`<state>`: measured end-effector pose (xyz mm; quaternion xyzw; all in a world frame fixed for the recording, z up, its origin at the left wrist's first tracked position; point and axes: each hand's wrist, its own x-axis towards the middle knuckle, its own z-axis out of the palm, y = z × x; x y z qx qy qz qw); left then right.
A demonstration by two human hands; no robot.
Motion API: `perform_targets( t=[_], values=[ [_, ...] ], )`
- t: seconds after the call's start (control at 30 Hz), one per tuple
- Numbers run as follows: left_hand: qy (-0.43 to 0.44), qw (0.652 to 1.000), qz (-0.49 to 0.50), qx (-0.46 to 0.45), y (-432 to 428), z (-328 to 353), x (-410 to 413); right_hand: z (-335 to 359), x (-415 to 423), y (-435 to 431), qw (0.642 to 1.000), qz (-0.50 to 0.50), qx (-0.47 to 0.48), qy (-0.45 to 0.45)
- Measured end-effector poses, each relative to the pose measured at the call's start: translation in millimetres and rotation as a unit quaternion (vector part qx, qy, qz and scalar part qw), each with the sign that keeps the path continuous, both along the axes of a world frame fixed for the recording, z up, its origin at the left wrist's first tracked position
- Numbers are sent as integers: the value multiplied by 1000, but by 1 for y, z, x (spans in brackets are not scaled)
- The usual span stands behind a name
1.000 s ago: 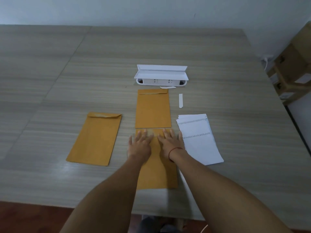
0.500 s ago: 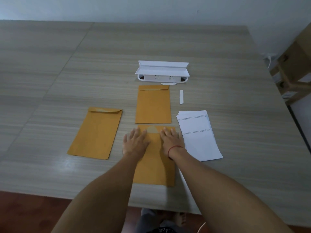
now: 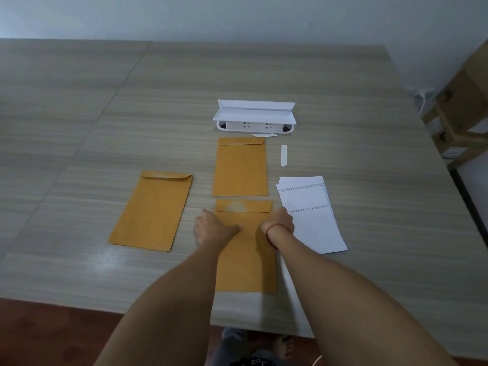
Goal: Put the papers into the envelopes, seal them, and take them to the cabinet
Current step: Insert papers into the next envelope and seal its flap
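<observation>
**Both hands on the nearest envelope, flap folded down**

Nearest the front edge of the worktop (image 3: 79, 260) lies a brown envelope (image 3: 245, 260), its long side running away from the person and its flap folded down at the far end. The left hand (image 3: 214, 228) rests on its left edge, fingers curled under so that their grip cannot be told. The right hand (image 3: 280, 220), with a red string at the wrist, sits at the right edge with fingers curled; whether it pinches the paper is not clear. The two hands are apart, one at each side of the envelope.

Just right of it, a fanned stack of white papers (image 3: 314, 220) lies flat. To the left, apart, a second envelope (image 3: 151, 211) lies slightly turned. Beyond the nearest one, a third envelope (image 3: 240, 167) lies straight. A white strip (image 3: 284, 155) lies to its right. Farther toward the middle of the worktop stands a white socket box (image 3: 254, 120) with its lid raised. Cardboard boxes (image 3: 464, 107) stand past the right edge.
</observation>
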<state>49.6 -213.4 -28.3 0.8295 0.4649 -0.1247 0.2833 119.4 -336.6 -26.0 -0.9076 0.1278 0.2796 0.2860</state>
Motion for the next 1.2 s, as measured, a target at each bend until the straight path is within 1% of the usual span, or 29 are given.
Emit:
perform_targets(
  t=[0.1,0.17,0.3,0.37,0.53,0.6,0.8,0.97,1.07,1.13,1.2],
  values=[
    [-16,998,41,-48,5,-5,-1,1,4,-1,996,-50,44,51],
    [-34,995,55,-75,7,-4,-1,4,2,0,994,-55,73,65],
    [-82,992,61,-75,12,10,1,15,8,13,994,-21,105,-2],
    [-102,990,63,-71,19,18,9,21,18,22,991,-24,126,-33],
    [-146,986,56,-50,40,33,49,35,62,40,987,-28,138,-76],
    [-142,989,39,-32,48,37,68,34,78,48,985,-30,138,-97],
    [-108,994,-3,-22,77,32,126,15,126,71,986,-8,100,-131],
    [-86,995,-42,-11,98,19,170,-2,166,94,988,35,65,-138],
    [-80,994,-66,-10,105,10,191,-7,185,99,986,81,19,-146],
    [-59,994,-94,-2,105,2,199,-11,189,98,982,129,-30,-134],
    [-47,994,-101,4,103,-4,201,-15,187,97,976,167,-75,-119]
  ],
)
